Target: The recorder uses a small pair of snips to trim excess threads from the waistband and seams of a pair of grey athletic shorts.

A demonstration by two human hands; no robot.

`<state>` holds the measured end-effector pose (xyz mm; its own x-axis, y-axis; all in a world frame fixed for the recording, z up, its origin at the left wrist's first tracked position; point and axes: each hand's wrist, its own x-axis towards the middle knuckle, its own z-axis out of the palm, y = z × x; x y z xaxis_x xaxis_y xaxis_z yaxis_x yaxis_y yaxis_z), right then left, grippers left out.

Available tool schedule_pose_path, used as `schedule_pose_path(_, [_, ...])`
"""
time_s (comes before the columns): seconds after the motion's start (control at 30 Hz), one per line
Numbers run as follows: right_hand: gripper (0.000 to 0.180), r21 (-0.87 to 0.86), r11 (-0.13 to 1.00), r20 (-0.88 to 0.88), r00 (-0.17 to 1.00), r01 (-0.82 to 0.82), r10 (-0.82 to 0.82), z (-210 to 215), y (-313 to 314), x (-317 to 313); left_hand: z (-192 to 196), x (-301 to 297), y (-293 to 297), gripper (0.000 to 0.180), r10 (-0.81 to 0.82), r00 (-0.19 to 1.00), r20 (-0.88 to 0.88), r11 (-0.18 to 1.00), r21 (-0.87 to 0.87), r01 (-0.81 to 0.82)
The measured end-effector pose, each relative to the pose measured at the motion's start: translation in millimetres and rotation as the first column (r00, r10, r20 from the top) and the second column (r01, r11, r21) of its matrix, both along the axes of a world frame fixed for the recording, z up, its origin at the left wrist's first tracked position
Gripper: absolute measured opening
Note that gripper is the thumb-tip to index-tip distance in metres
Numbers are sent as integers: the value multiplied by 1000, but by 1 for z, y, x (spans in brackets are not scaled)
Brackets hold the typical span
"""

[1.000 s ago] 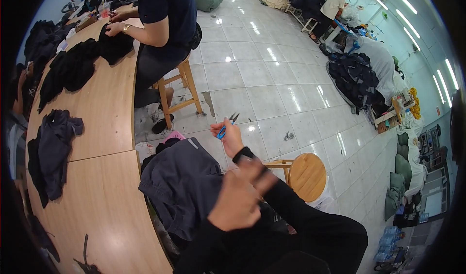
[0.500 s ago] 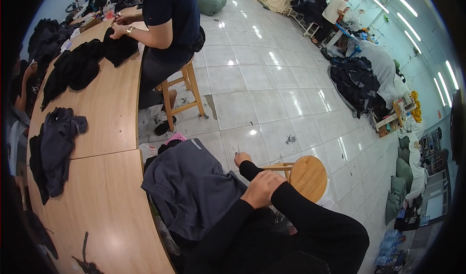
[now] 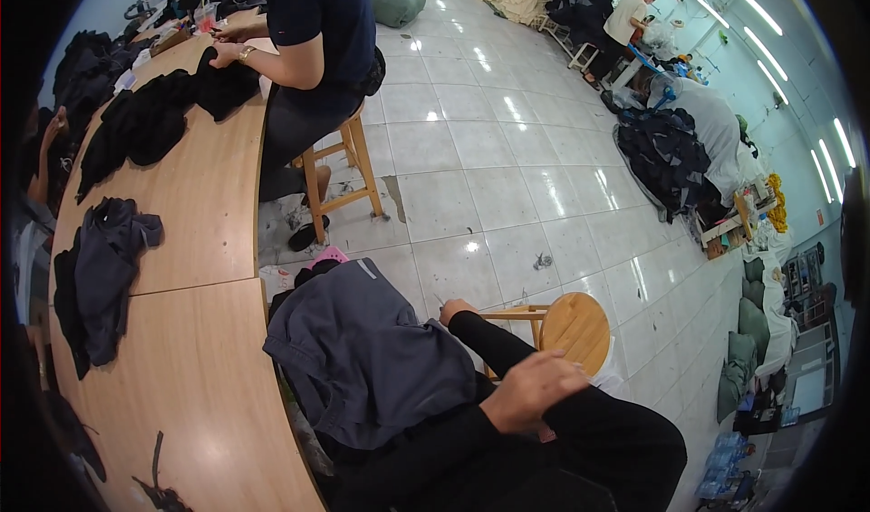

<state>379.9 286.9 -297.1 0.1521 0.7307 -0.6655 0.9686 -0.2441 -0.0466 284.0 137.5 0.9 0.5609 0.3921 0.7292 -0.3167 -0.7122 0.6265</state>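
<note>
Left hand (image 3: 527, 394) blurred over right sleeve (image 3: 494, 338), can't tell grip; right hand (image 3: 456, 311) clamped on thin tool (image 3: 438, 299), mostly hidden; gray garment (image 3: 362, 340) beside table (image 3: 199, 358) edge; floor (image 3: 489, 190) opens ahead.

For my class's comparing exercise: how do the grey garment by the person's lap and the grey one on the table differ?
The lap garment is spread broad, off the table; the table garment lies bunched on it. The lap garment shows a pale strip; the table garment shows none. Both are dark grey.
</note>
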Motion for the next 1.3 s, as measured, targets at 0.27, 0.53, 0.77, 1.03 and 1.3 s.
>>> schedule_pose_path(0.27, [31,-68,948,71,946,-312,316,24,7,-9,-49,19,20,55,333,933,133,942,-86,-324])
schedule_pose_path(0.53, [29,-33,891,117,883,-453,454,36,8,-11,-62,29,22,56,421,903,83,906,-92,-414])
schedule_pose_path(0.77, [31,-89,831,134,820,-550,557,20,-13,-2,-92,33,28,38,442,896,-41,894,-65,-444])
schedule_pose_path(1.03, [31,-109,856,115,849,-505,515,10,-141,107,-113,19,23,50,385,921,-53,917,-90,-389])
schedule_pose_path(1.3, [31,-127,894,128,886,-430,445,15,-74,67,-141,18,31,57,439,876,-201,867,-160,-471])
